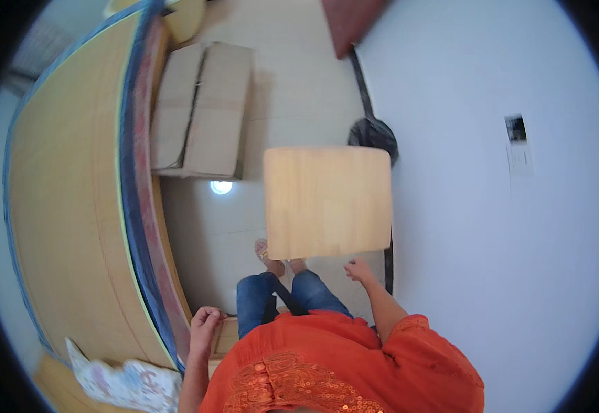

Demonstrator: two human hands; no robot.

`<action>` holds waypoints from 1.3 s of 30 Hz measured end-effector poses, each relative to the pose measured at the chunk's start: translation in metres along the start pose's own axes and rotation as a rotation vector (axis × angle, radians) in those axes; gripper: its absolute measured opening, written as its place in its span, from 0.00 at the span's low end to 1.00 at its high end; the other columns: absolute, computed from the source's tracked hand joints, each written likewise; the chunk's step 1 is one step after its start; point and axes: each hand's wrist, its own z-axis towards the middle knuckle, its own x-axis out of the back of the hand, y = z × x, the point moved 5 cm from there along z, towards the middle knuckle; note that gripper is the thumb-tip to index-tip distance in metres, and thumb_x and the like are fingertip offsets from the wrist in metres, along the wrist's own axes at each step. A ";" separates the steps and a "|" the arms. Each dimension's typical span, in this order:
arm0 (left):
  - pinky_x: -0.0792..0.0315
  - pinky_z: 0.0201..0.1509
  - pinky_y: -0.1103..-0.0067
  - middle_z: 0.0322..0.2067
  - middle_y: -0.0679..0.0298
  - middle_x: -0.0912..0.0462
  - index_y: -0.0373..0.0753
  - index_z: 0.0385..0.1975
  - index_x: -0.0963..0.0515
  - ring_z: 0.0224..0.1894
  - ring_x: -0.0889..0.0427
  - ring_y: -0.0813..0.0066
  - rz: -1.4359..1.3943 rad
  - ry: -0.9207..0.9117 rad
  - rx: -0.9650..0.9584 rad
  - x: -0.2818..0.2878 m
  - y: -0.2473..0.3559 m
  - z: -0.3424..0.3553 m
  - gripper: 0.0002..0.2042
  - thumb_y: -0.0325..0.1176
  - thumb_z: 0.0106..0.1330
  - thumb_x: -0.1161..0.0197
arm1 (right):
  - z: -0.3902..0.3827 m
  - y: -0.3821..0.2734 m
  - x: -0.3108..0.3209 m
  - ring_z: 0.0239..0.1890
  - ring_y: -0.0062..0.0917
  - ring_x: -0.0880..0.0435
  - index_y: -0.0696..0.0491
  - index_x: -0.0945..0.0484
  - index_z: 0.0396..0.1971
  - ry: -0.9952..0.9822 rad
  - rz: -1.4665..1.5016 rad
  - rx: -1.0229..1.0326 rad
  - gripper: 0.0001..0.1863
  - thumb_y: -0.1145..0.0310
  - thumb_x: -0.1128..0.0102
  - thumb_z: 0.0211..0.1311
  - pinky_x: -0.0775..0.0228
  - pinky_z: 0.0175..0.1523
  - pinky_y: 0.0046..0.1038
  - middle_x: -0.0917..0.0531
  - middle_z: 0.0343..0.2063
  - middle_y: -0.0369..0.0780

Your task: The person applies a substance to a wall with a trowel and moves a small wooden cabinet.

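Near the pale wooden top (327,202), right fingers (351,268) loosely curled, left fingers (209,314) bent beside the mattress (72,179), any hold unclear.

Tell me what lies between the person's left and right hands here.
In the head view, legs in blue jeans lie between the left hand and the right hand, with a black strap showing between the legs.

Mattress (72,193) left, box (220,110) beside it, stool (328,203) ahead (wall (471,241) right)
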 end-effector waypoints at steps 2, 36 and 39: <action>0.35 0.38 0.84 0.28 0.67 0.25 0.37 0.30 0.29 0.32 0.29 0.82 0.057 -0.067 0.058 -0.012 0.006 0.024 0.05 0.31 0.59 0.47 | -0.003 0.006 -0.021 0.22 0.24 0.23 0.62 0.28 0.36 0.010 0.209 -0.052 0.20 0.63 0.43 0.46 0.31 0.23 0.24 0.24 0.22 0.40; 0.35 0.49 0.75 0.46 0.53 0.32 0.28 0.51 0.44 0.47 0.32 0.68 1.455 -0.643 -0.273 -0.333 -0.045 0.289 0.33 0.47 0.54 0.40 | -0.055 0.148 -0.152 0.32 0.21 0.24 0.57 0.37 0.49 0.869 1.851 -0.045 0.25 0.69 0.44 0.51 0.30 0.38 0.25 0.23 0.34 0.40; 0.35 0.48 0.75 0.43 0.52 0.31 0.28 0.49 0.43 0.45 0.30 0.67 1.525 -0.803 -0.263 -0.370 -0.103 0.230 0.31 0.42 0.53 0.38 | -0.071 0.205 -0.176 0.35 0.22 0.25 0.59 0.37 0.49 0.901 1.970 -0.051 0.25 0.68 0.44 0.51 0.31 0.40 0.26 0.23 0.35 0.41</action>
